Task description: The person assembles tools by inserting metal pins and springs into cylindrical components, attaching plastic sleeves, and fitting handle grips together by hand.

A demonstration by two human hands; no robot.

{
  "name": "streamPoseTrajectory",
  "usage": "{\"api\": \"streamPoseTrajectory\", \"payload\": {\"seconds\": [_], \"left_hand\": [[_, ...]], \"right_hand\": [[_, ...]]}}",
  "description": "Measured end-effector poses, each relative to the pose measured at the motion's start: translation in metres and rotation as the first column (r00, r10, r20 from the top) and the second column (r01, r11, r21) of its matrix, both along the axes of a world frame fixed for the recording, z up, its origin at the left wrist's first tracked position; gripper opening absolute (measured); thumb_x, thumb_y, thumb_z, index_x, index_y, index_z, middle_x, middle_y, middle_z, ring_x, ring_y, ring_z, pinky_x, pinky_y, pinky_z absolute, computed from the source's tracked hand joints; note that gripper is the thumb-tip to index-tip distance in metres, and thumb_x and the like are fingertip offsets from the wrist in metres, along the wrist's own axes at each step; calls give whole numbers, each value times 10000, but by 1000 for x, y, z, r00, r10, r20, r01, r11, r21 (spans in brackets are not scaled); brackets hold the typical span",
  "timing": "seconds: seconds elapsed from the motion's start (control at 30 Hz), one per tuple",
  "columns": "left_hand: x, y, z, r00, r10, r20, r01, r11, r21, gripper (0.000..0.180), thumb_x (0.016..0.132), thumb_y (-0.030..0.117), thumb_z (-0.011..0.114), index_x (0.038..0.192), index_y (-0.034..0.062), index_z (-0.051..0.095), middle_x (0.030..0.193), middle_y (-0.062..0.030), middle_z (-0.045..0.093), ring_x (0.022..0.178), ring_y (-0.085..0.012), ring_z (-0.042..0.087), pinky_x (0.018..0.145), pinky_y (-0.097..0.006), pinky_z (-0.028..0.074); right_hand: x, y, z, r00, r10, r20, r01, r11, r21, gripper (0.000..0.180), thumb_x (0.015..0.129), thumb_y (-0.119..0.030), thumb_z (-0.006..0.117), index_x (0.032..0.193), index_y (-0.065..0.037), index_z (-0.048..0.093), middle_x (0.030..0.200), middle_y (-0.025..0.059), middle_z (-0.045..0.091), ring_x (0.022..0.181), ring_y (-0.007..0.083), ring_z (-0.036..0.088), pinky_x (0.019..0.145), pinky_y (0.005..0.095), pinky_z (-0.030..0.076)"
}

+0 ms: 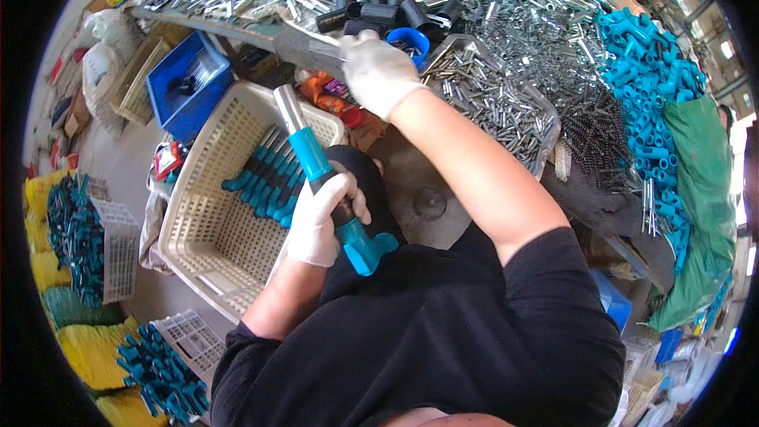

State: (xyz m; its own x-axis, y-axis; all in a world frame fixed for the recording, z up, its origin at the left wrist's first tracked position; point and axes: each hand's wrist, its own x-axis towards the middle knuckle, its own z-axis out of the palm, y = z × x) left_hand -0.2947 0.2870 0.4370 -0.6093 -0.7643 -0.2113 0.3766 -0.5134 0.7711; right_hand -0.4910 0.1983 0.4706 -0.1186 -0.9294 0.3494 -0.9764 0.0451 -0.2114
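The gloved left hand (pixel 322 217) wraps closed around a teal-and-black tubular tool (pixel 311 154), slanted before the torso; the gloved right hand (pixel 375 69) curls near the bench edge (pixel 247 34), its grip unclear.

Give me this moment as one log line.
left hand: gripping teal-and-black tool | right hand: beside blue cup, grip unclear | basket: holds teal tools

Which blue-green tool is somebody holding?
The teal-and-black tool in the left hand; similar teal tools lie unheld in the cream basket.
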Motion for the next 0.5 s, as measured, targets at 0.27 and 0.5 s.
{"api": "streamPoseTrajectory", "payload": {"seconds": [0.27, 0.5], "left_hand": [[5, -21, -22, 997, 73, 15, -74, 993, 88, 197, 889, 211, 600, 960, 83, 468, 772, -46, 492, 618, -181, 531, 555, -340, 489], [0, -32, -32, 998, 55, 24, -57, 991, 118, 213, 891, 230, 607, 969, 90, 468, 789, -38, 496, 621, -172, 530, 567, -328, 484]], "right_hand": [[-5, -68, -20, 929, -133, -345, 179, 978, 106, 213, 900, -171, 503, 1034, -145, 667, 1058, 73, 656, 1003, 220, 637, 834, 391, 465], [-5, -69, -6, 941, -55, -334, 131, 969, 210, 234, 892, -150, 513, 1006, -149, 718, 1026, 74, 695, 978, 228, 668, 816, 411, 474]]}}
